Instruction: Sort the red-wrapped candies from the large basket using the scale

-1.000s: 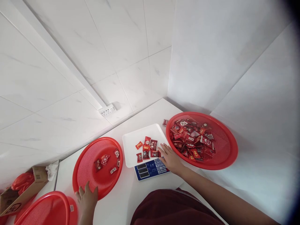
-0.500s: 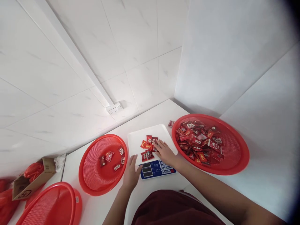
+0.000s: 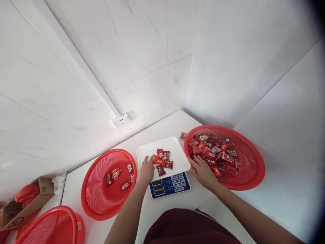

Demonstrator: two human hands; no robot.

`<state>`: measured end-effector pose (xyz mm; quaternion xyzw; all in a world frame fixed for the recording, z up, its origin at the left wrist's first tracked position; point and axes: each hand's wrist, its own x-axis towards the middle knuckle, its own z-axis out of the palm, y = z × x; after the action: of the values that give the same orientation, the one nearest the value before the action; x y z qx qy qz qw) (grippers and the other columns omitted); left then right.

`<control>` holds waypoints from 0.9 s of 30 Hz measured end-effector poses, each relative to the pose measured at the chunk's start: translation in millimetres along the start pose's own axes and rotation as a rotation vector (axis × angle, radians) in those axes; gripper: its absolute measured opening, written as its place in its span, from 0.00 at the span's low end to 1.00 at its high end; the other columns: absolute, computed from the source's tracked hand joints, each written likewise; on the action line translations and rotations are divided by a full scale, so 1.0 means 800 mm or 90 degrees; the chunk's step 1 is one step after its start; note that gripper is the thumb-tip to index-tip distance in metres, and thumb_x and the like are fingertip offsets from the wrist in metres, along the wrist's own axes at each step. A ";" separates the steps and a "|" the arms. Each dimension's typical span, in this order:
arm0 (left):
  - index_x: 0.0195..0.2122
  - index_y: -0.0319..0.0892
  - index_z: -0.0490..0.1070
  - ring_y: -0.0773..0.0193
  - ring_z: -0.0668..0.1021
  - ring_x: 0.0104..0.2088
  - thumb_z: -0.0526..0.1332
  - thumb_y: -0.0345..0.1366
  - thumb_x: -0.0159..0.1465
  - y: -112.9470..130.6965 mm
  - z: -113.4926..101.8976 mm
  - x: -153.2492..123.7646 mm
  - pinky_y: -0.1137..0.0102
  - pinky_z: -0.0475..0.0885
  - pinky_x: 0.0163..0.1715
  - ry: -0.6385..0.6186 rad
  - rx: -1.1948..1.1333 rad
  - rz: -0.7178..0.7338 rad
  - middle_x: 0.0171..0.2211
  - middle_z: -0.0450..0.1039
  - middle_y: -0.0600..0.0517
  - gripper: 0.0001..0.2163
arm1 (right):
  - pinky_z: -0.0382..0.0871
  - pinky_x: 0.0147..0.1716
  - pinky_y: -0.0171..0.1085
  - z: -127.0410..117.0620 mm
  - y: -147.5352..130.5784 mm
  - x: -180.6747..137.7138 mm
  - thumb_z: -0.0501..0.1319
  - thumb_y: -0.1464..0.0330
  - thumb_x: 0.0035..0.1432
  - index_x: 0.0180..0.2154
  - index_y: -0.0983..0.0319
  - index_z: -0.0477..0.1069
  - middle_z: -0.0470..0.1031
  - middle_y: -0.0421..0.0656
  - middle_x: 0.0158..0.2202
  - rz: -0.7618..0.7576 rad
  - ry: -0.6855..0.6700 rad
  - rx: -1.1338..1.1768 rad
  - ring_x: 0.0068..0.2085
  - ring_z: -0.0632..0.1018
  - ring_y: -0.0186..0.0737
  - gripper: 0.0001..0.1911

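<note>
Several red candy packets lie on the white weighing tray of a scale with a blue keypad panel. My left hand is at the tray's left front, its fingers bent down beside the packets. What is under those fingers is hidden. My right hand reaches over the near left rim of the large red basket, close to the tray's right corner. Its fingers are apart, with nothing visible in them. A heap of candy packets fills much of that basket.
Left of the scale stands another red basket with a few packets inside. Further left are a red basket and a cardboard box holding red bags. One loose packet lies behind the tray. A socket is on the wall.
My right hand has moved right, from the packets to the large basket's rim. My left hand has moved forward to the packets. One packet at the group's front left no longer shows.
</note>
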<state>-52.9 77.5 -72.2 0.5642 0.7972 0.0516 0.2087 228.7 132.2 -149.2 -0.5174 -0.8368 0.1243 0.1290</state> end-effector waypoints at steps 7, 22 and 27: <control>0.58 0.48 0.58 0.53 0.66 0.54 0.46 0.32 0.63 -0.007 -0.002 -0.002 0.61 0.68 0.46 0.024 0.095 -0.018 0.61 0.54 0.45 0.22 | 0.58 0.56 0.49 -0.007 -0.007 0.002 0.50 0.62 0.59 0.58 0.60 0.58 0.61 0.50 0.59 0.007 -0.021 0.029 0.61 0.59 0.50 0.26; 0.57 0.44 0.61 0.52 0.54 0.63 0.49 0.42 0.63 0.004 0.031 -0.018 0.53 0.54 0.59 0.080 0.115 0.197 0.60 0.59 0.46 0.21 | 0.59 0.57 0.47 -0.013 -0.012 0.002 0.48 0.62 0.60 0.58 0.61 0.60 0.63 0.50 0.58 0.019 -0.031 0.038 0.60 0.62 0.47 0.25; 0.56 0.40 0.63 0.52 0.54 0.63 0.47 0.41 0.65 -0.003 0.020 -0.011 0.54 0.54 0.59 0.113 0.125 0.165 0.60 0.58 0.43 0.20 | 0.58 0.58 0.46 -0.019 -0.015 0.003 0.48 0.62 0.60 0.58 0.63 0.59 0.61 0.51 0.59 0.034 -0.053 0.060 0.61 0.60 0.48 0.26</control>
<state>-46.6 66.0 -85.4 0.6732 0.7342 0.0496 0.0730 222.6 129.8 -130.7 -0.5274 -0.8205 0.1881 0.1148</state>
